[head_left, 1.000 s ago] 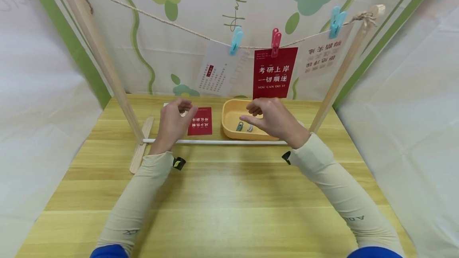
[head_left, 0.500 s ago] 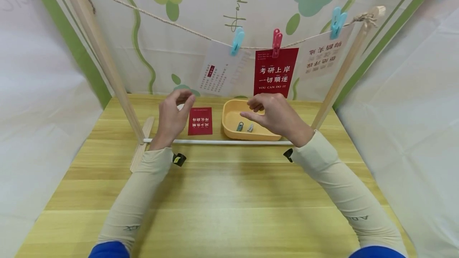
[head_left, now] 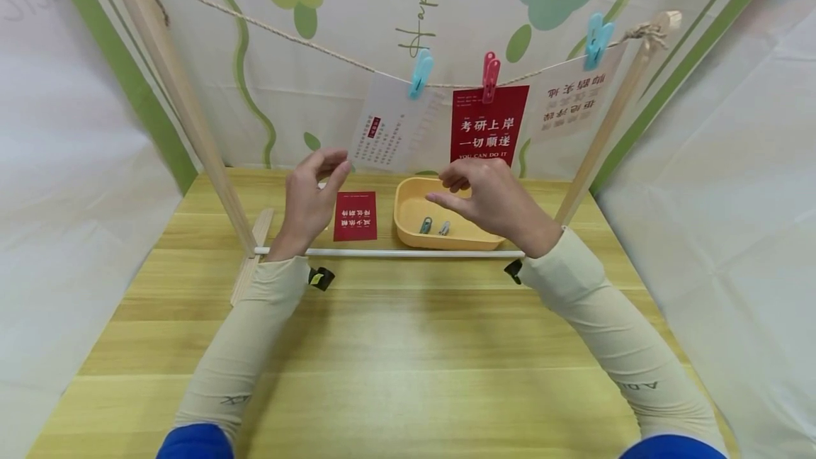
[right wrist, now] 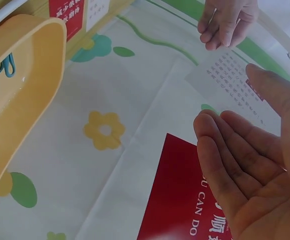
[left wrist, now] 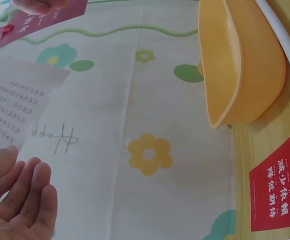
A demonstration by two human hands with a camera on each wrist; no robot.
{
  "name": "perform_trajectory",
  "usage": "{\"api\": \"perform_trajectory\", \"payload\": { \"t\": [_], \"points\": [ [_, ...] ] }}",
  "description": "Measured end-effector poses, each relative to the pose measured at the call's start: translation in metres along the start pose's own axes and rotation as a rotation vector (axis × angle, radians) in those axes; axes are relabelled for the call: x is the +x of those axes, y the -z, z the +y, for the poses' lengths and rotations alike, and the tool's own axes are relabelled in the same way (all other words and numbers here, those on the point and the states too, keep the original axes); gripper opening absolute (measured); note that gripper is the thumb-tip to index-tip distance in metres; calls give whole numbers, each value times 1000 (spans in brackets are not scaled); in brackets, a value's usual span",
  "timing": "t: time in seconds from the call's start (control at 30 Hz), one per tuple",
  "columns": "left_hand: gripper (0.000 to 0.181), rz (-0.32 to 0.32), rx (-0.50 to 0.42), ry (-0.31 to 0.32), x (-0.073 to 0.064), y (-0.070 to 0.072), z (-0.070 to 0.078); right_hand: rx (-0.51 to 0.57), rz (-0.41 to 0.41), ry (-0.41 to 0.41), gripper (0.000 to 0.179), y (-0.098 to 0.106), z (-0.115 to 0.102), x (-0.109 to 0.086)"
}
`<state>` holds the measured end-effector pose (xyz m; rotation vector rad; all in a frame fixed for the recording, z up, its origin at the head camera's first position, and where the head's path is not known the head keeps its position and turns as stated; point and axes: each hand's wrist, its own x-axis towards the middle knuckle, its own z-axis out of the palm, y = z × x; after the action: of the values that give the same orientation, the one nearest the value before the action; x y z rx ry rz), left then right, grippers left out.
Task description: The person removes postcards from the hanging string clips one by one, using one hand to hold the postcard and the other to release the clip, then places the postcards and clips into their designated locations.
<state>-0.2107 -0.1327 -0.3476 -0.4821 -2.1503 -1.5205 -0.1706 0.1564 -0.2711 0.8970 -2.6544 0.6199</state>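
Note:
My left hand [head_left: 309, 197] hovers above the table beside a red card [head_left: 355, 216], its fingers loosely bent with nothing in them. My right hand [head_left: 494, 200] hangs over the right part of a yellow tray [head_left: 408, 232], thumb and fingers apart and holding nothing. Inside the tray lie a green clip [head_left: 426, 225] and a pale clip [head_left: 444, 228]. A white card [head_left: 389, 122] hangs from a rope under a blue clothespin [head_left: 421, 74]. Beside it a red clothespin [head_left: 490, 78] holds another red card [head_left: 487, 122], partly behind my right hand.
A wooden frame with a left post [head_left: 185, 105] and a right post [head_left: 599, 126] carries the rope [head_left: 274, 32]. A second blue clothespin [head_left: 597, 42] holds a pale card [head_left: 574, 94] at the right. A white rod [head_left: 408, 253] crosses low in front of the tray.
Both hands have risen slightly from the table, still without anything in them. The cards, clothespins and tray stay where they were.

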Motion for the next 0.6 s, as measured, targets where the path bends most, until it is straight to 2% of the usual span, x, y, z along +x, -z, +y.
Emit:
{"api": "perform_trajectory", "payload": {
  "t": [0.3,0.6],
  "points": [
    [26,38,-27,-19,3,-6,3,-9,14,2,31,9,-5,5],
    [23,40,-62,-8,1,-6,5,-16,29,29,33,17,-11,11]
  ]
}}
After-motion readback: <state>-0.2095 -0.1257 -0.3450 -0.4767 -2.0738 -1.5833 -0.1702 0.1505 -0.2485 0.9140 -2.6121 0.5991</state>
